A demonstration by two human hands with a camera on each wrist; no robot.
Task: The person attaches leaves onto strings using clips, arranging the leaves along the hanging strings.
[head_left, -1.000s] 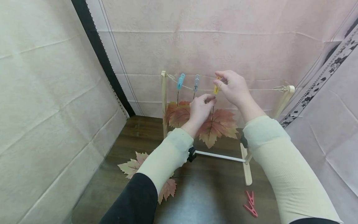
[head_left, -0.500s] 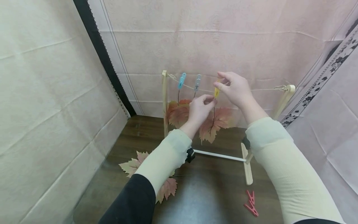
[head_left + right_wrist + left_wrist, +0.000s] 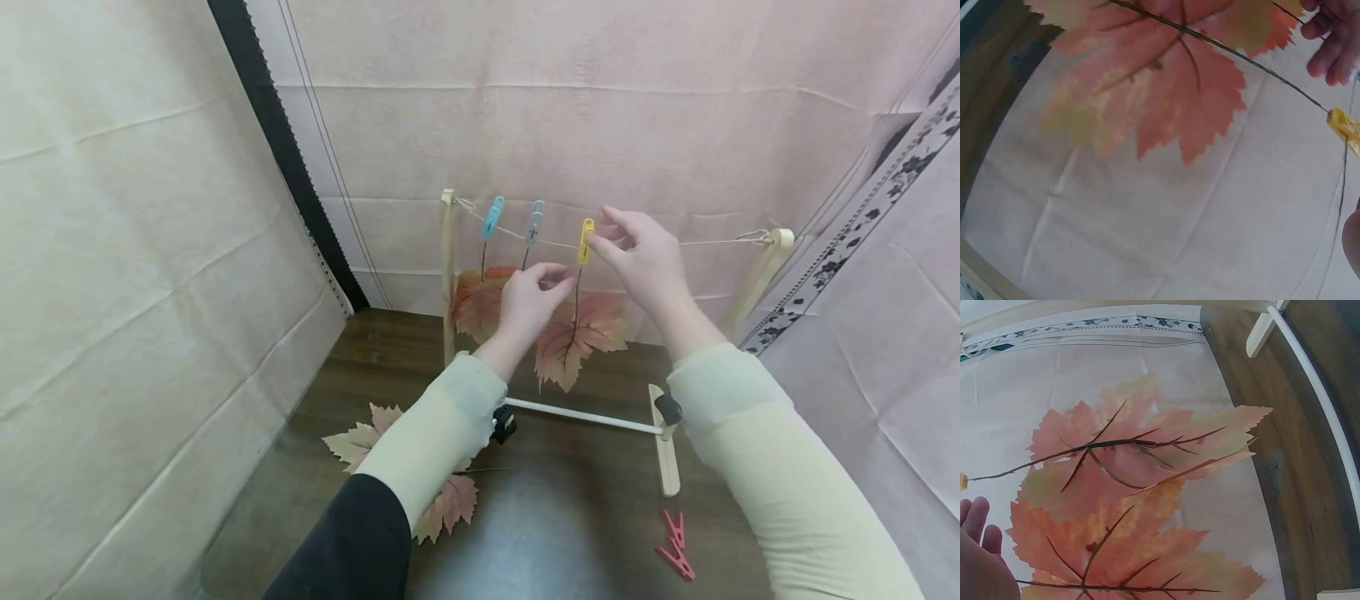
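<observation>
A yellow clothespin (image 3: pixel 587 242) sits on the string (image 3: pixel 555 243) and pinches the stem of a reddish artificial maple leaf (image 3: pixel 577 333), which hangs below it. My right hand (image 3: pixel 648 258) is just right of the clothespin, thumb and fingers spread apart, thumb tip at its edge. In the right wrist view the thumb (image 3: pixel 1352 244) shows apart from the clothespin (image 3: pixel 1341 125). My left hand (image 3: pixel 525 304) is beside the stem, fingers loosely extended and holding nothing; the left wrist view shows its fingers (image 3: pixel 977 515) below the bare stem (image 3: pixel 1016 469).
A blue clothespin (image 3: pixel 492 218) and a grey one (image 3: pixel 535 223) hold leaf stems further left on the string. Wooden posts (image 3: pixel 447 275) and a white bar (image 3: pixel 585 414) form the rack. Red clothespins (image 3: pixel 677 546) and another leaf (image 3: pixel 453 504) lie on the table.
My right hand has let go of the yellow clothespin and moved slightly right and down. My left hand has let go of the stem and drawn a little away, leaving the leaf hanging.
</observation>
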